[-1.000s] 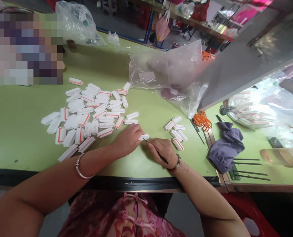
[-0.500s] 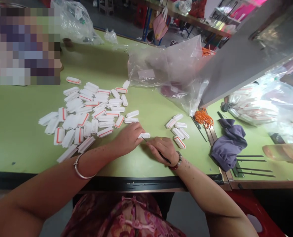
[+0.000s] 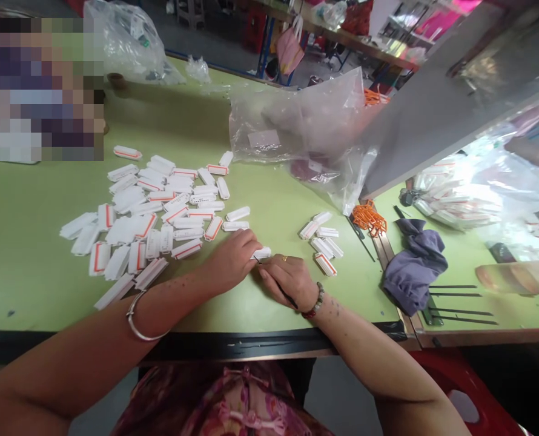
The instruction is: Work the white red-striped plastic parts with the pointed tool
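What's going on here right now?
A person works at a green table. Their left hand holds a small white plastic piece, while their right hand holds a thin black rod with its tip at that piece. A large pile of similar red-striped pieces lies to the left, a smaller group to the right.

I see matt white plastic tags (image 3: 178, 209) on smooth green laminate (image 3: 28, 284), glossy polythene (image 3: 287, 127) beyond them, purple cloth (image 3: 415, 266) to their right.

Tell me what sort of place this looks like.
Probably a small workshop for hand assembly or finishing: a long green workbench covered with loose white plastic parts with orange-red stripes, a clear plastic bag full of similar parts, and shelving behind.
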`<state>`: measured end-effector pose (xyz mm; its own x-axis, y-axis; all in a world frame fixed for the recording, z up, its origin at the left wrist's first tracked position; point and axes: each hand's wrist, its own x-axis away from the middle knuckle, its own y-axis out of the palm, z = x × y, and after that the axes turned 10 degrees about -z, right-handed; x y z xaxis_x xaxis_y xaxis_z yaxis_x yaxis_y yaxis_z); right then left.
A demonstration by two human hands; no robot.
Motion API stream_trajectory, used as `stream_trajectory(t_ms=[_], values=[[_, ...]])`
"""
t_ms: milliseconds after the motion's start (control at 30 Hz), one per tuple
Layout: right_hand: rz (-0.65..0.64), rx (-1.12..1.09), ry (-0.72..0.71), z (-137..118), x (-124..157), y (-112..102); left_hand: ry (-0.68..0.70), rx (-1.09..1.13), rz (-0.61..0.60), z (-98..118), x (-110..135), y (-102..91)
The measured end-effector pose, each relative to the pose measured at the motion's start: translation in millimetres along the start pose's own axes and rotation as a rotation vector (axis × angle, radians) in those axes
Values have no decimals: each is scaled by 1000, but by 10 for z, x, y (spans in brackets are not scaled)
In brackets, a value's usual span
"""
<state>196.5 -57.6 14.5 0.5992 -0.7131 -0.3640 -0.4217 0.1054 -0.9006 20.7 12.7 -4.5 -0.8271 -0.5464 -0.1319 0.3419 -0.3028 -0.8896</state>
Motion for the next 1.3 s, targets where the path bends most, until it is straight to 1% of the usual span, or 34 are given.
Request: stream_trajectory(t_ms=[100, 267, 367, 533, 800, 1033, 1133, 1200, 1267, 1300], values=[[-1, -26, -3, 31, 3, -5, 5, 30, 14, -12, 4, 3], [13, -120, -12, 95, 40, -27, -21, 76, -33, 32, 0, -89], [34, -101, -44, 100, 49, -38, -35, 90, -39, 45, -7, -110], [74, -85, -71, 88, 28, -53, -40, 108, -30, 25, -16, -64], [55, -47, -30, 36, -16, -7, -47, 112, -17, -19, -17, -5], [30, -9, -34, 30, -18, 32, -29, 113, -29, 10, -14, -37], [13, 16, -45, 57, 1, 29, -9, 70, -35, 17, -29, -47], [30, 30, -72, 101, 42, -26, -10, -27, -37, -2, -37, -53], [120, 37, -58, 172, 112, -145, -47, -169, -24, -26, -31, -75], [193, 45, -9, 214, 157, -227, -78, -242, -9, -31, -21, -96]])
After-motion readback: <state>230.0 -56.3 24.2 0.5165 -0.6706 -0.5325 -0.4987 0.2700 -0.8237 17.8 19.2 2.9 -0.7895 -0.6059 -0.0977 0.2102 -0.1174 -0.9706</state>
